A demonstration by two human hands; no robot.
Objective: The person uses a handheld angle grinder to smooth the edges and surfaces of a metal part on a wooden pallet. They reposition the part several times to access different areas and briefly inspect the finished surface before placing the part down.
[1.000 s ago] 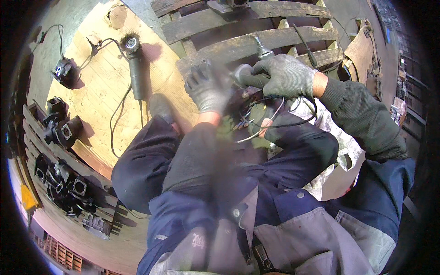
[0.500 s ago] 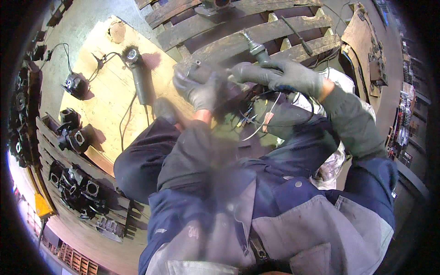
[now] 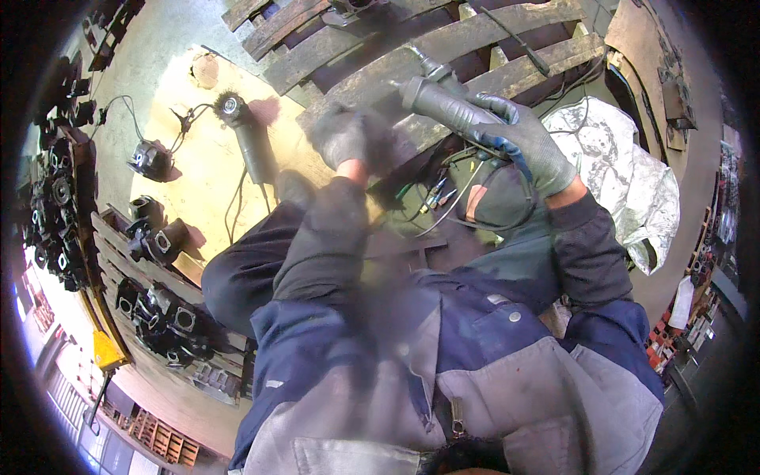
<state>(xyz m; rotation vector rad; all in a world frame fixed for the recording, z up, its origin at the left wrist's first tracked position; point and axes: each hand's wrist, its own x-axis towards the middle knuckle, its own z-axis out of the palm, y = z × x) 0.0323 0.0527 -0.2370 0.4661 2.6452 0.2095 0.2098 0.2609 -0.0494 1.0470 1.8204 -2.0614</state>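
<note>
My right hand (image 3: 521,141), in a grey and blue glove, grips the grey body of a power tool (image 3: 442,103) held over a wooden pallet (image 3: 443,47). A black cable (image 3: 507,214) loops down from the tool past my wrist. My left hand (image 3: 348,136), also in a grey glove, is blurred and hovers just left of the tool; whether it holds anything cannot be told. A second power tool, an angle grinder with a wire brush (image 3: 245,131), lies on a plywood sheet (image 3: 190,158) to the left of my left hand.
Several dark metal machine parts (image 3: 150,237) sit on and beside the plywood sheet and on a rack (image 3: 170,317) at the left. A crumpled silver sheet (image 3: 625,174) lies at the right. Coloured wires (image 3: 431,194) lie under the tool. My knees fill the lower middle.
My right hand has lifted the tool up and to the right. My left hand has come off the tool and sits apart to its left. The view has tilted.
</note>
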